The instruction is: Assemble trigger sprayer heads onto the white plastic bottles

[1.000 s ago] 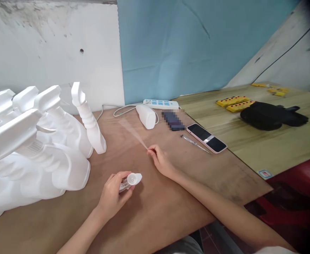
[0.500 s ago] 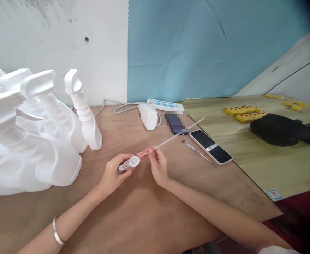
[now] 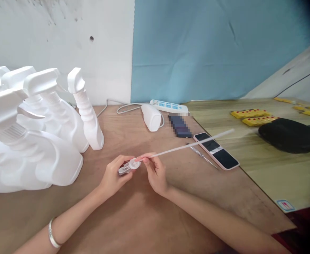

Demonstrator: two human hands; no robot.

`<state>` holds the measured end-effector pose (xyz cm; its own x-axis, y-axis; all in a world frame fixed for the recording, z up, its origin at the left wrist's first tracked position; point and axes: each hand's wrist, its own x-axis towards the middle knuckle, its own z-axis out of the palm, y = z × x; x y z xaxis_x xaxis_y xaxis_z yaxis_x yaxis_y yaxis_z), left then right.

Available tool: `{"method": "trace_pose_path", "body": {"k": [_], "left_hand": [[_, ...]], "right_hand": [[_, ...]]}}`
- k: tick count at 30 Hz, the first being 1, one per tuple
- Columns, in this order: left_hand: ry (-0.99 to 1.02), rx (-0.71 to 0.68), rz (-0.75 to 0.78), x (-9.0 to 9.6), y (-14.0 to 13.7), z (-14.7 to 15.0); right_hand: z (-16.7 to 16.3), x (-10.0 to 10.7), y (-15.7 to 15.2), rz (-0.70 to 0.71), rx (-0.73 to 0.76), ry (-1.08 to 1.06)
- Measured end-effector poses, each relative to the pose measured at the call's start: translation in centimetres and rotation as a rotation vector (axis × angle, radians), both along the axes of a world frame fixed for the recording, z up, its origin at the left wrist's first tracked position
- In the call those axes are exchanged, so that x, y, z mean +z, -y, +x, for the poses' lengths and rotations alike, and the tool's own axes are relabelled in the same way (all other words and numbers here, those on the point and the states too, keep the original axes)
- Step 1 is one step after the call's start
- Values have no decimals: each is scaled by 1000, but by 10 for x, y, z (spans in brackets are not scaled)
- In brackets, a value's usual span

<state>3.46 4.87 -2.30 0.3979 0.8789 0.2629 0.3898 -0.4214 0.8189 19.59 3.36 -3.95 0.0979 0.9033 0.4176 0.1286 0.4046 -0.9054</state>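
Observation:
My left hand (image 3: 114, 175) is closed around a white spray trigger head (image 3: 127, 167), its round collar turned toward my right hand. Between thumb and fingers, my right hand (image 3: 156, 173) pinches a thin white plastic tube (image 3: 181, 146) close to its near end. That end is at the collar; my fingertips cover whether it sits inside. The tube's long free part slants up to the right, passing over a phone.
White spray bottles (image 3: 51, 151) crowd the left side. A white bottle (image 3: 151, 117) lies by a power strip (image 3: 169, 106). To the right are a dark phone (image 3: 180, 125), a pink-cased phone (image 3: 224, 158), a screwdriver (image 3: 200, 153), yellow pieces (image 3: 259, 121) and a black object (image 3: 287, 135).
My right hand has moved slightly left, closer to the trigger head's collar. The tube's free end has swung down to the right. The whole view has shifted a little.

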Motion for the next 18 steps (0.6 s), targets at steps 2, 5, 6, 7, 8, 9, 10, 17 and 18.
{"method": "trace_pose_path", "body": {"k": [2,5,6,7,8,9,10,17,18], "left_hand": [[-2,16,-1,0,0,0],[-9,-20,16,1,2,0],[-11,-32,20,1,2,0],[-9,-36,19,1,2,1],[-4,-32,15,1,3,1],[1,-24,11,1,3,1],[0,-16,11,0,3,1],[-47,-8,74,-4,1,0],[-44,-3,76,-4,1,0]], "right_hand": [[0,0,0,8,9,42],[-1,2,-2,31,0,92],[-1,3,-3,42,-7,105],[-2,4,-5,55,-12,116],[-3,4,-7,68,-13,127],[-4,5,-8,81,-11,137],[-5,5,-9,93,-6,146],[-8,2,-10,213,23,226],[-8,2,-11,226,18,234]]}}
